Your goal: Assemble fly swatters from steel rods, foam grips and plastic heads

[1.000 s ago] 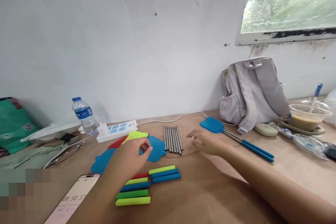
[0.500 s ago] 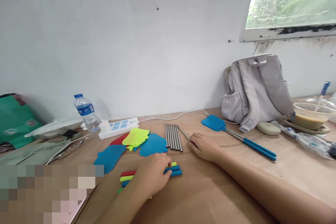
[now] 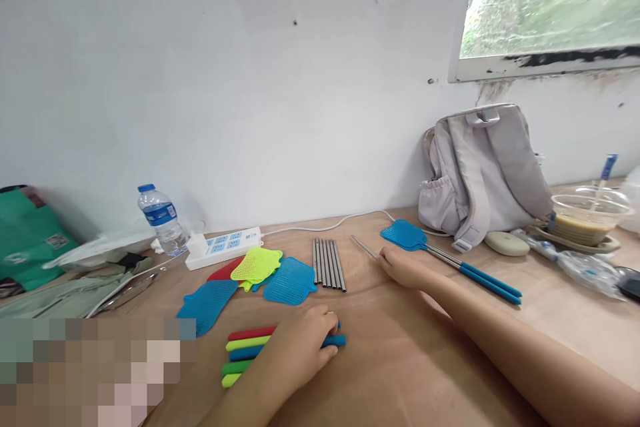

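My right hand point(image 3: 400, 268) is closed on the near end of a thin metal rod point(image 3: 363, 247), which points away from me, apart from the others. A row of several metal rods point(image 3: 327, 265) lies to its left. Nearer to me, my left hand point(image 3: 307, 345) has its fingers curled round a blue handle sleeve point(image 3: 336, 340). Partly hidden under that hand and wrist are more sleeves: a red one point(image 3: 250, 333), a yellow one point(image 3: 245, 344), a blue one point(image 3: 249, 353) and a green one point(image 3: 237, 367).
Loose fly swatter heads lie left of the rods: blue point(image 3: 290, 280), yellow point(image 3: 257, 264) and red point(image 3: 220, 272). Two blue-handled swatters point(image 3: 487, 281) rest at right, before a grey backpack point(image 3: 487, 173). A power strip point(image 3: 225, 248), water bottle point(image 3: 163, 217) and drink cup point(image 3: 583, 227) stand farther out.
My right hand has moved right with the metal rod, away from the row. My left hand has shifted slightly right and nearer to me over the sleeves.
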A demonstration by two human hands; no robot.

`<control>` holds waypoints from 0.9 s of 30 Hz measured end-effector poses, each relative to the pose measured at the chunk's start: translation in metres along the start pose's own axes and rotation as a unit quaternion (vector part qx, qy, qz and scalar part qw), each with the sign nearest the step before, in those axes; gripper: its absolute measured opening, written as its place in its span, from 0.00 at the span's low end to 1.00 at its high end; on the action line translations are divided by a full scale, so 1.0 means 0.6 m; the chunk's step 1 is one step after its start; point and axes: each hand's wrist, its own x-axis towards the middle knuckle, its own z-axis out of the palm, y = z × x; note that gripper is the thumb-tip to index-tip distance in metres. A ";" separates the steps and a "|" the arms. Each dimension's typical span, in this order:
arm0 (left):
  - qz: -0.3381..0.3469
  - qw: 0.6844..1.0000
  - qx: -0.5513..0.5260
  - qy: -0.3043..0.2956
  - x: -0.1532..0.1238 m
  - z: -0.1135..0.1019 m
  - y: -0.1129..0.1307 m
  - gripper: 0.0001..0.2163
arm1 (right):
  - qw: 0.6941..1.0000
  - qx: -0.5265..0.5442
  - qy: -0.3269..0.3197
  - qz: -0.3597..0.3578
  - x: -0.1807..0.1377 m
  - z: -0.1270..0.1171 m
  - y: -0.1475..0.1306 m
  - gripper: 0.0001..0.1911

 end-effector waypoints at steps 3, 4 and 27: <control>0.022 1.000 -0.002 -0.016 0.002 0.000 0.000 0.06 | 0.994 0.108 0.007 0.022 0.007 0.003 0.009 0.16; 0.026 1.000 -0.012 -0.011 0.002 -0.002 0.002 0.06 | 0.989 0.147 0.006 0.028 0.010 0.005 0.009 0.16; 0.051 0.954 -0.257 0.149 -0.007 -0.013 0.054 0.04 | 0.967 0.158 -0.064 -0.190 -0.139 -0.082 -0.207 0.11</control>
